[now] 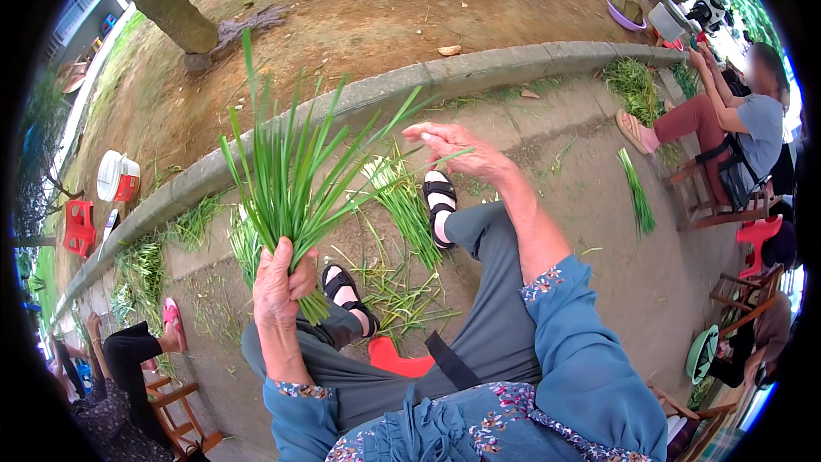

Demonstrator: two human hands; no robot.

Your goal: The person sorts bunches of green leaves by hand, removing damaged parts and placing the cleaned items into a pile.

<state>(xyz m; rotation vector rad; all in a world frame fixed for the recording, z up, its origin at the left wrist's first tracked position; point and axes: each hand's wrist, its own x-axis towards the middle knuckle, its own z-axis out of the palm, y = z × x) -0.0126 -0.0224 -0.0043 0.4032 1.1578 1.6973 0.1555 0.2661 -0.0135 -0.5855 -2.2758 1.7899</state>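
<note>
My left hand point(282, 281) is wrapped round the lower part of a bunch of long green chives point(295, 192), whose leaves fan out upward. To the right of the leaf tips is my right hand point(462, 152), its fingers drawn together. One long blade from the bunch crosses by that hand's palm. Whether a leaf is pinched at the fingertips I cannot tell. Beyond my feet and between them lies a laid-out pile of chives point(406, 201). Loose trimmed leaves point(398, 291) are scattered on the ground between my sandals. Another heap point(245, 244) shows partly behind the bunch.
A low concrete kerb point(479, 68) curves across ahead. A person point(757, 120) sits at the right beside a chive bundle point(637, 192) and a green heap point(631, 90). Another person sits at the left. A white-and-red bucket point(118, 178) and red stool point(79, 227) stand beyond the kerb.
</note>
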